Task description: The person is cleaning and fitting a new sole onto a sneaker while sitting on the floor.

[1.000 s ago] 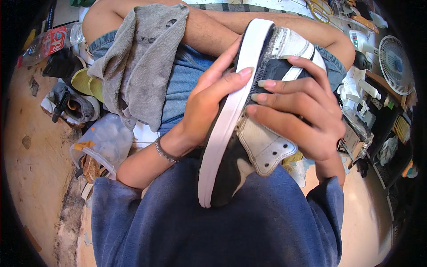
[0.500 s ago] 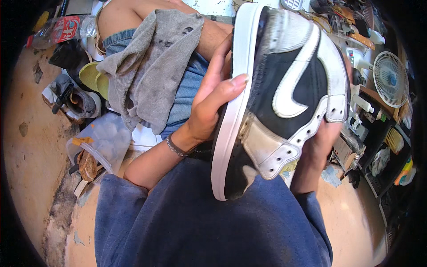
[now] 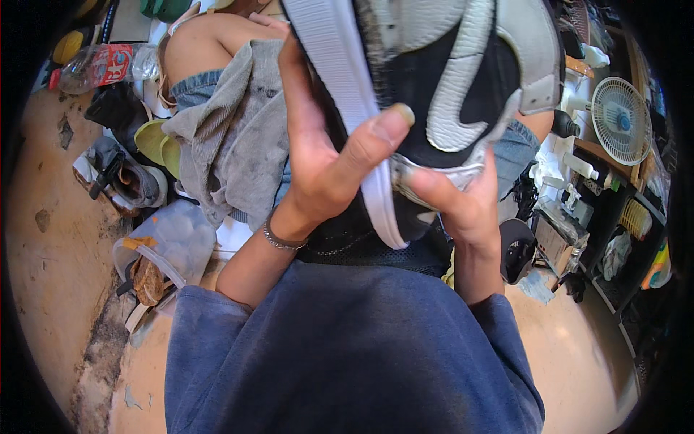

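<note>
A black and off-white sneaker (image 3: pixel 426 94) with a white sole is held up before me, its side panel facing me and its upper end cut off by the picture's top edge. My left hand (image 3: pixel 325 152) grips the sole side, thumb across the white rim. My right hand (image 3: pixel 463 195) holds the sneaker's lower end, thumb pressed on the pale leather there; its other fingers are hidden. A grey cloth (image 3: pixel 235 137) with dark stains lies draped over my left leg, just beyond the left wrist.
At left are a clear bottle (image 3: pixel 101 66) with a red label, a worn grey shoe (image 3: pixel 137 181) and a translucent plastic tub (image 3: pixel 170 239) with things in it. Off to the right stand a small white fan (image 3: pixel 620 121), a dark cap (image 3: pixel 517 249) and a cluttered dark shelf (image 3: pixel 614 246).
The sneaker has moved up and a little left, its side turned. My right hand has shifted from behind the sneaker to its lower end, so its thumb now shows in front.
</note>
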{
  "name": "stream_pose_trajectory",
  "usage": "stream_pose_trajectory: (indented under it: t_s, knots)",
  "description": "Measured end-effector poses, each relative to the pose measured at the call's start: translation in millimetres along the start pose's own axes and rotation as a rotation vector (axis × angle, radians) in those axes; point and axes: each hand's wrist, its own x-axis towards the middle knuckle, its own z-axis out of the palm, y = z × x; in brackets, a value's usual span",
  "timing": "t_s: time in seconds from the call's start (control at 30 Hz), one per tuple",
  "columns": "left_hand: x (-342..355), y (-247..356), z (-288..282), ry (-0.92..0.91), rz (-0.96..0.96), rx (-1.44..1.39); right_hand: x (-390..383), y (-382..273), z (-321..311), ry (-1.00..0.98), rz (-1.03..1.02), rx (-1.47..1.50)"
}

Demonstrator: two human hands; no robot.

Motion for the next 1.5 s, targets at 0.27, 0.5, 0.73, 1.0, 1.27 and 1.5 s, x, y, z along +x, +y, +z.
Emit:
stream_pose_trajectory:
  t_s: [0.27, 0.5, 0.73, 1.0, 1.27, 1.5]
  knots:
    - [19.0, 12.0, 25.9, 0.107, 0.077, -0.097, 10.9, 18.1, 26.4, 0.273, -0.373, -0.188]
    - [18.8, 5.2, 23.1, 0.167, 0.252, 0.091, 8.4, 23.2, 25.0, 0.35, -0.454, -0.325]
    - [19.6, 25.7, 0.3, 0.122, -0.062, -0.376, -7.2, 91.7, -38.9, 0.435, -0.636, -0.77]
    - [41.2, 0.9, -15.9, -0.381, 0.715, 0.038, 48.4, 32.4, -61.7, -0.199, -0.913, -0.55]
    - [14.4, 4.1, -8.3, -0.472, 0.491, -0.571, 21.5, -32.3, -70.8, -0.578, -0.584, -0.349]
    - [0.9, 10.3, -3.3, -0.438, 0.576, -0.497, 28.0, -32.4, -55.0, -0.537, -0.836, -0.634]
